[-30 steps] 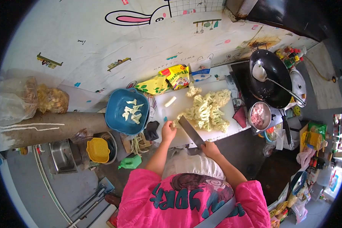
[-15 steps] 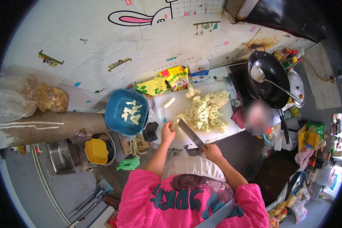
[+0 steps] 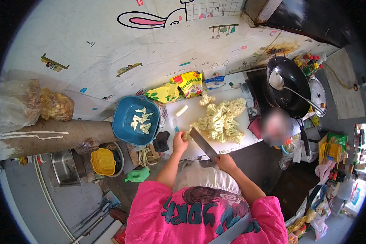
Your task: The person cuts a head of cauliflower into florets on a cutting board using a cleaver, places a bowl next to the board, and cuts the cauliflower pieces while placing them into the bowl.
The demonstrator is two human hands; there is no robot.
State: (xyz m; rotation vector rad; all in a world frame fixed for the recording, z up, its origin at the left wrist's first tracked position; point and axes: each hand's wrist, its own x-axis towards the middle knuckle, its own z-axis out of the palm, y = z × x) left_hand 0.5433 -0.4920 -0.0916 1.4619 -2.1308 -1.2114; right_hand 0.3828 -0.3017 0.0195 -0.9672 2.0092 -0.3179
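Observation:
My right hand (image 3: 226,162) grips the handle of a broad-bladed cleaver (image 3: 203,145), its blade slanting up and left over the front of the white cutting board (image 3: 175,144). Just left of the blade, my left hand (image 3: 180,143) is closed around a small cauliflower piece (image 3: 186,137), partly hidden by the fingers. A heap of cauliflower florets (image 3: 219,122) lies on the board beyond the cleaver. One loose floret (image 3: 206,99) and a pale stem piece (image 3: 182,110) lie farther back. Several cut florets (image 3: 141,120) rest in the blue basin (image 3: 119,129) left of the board.
Two yellow packets (image 3: 190,84) lean by the wall. To the right, a black wok (image 3: 288,96) holds a metal ladle (image 3: 277,81); a blurred area lies below it. A yellow basket (image 3: 103,161) and a green container (image 3: 138,175) stand at lower left.
The view has shifted slightly. The cleaver and both hands stay in nearly the same places. The bowl of pink meat below the wok is now covered by a blur.

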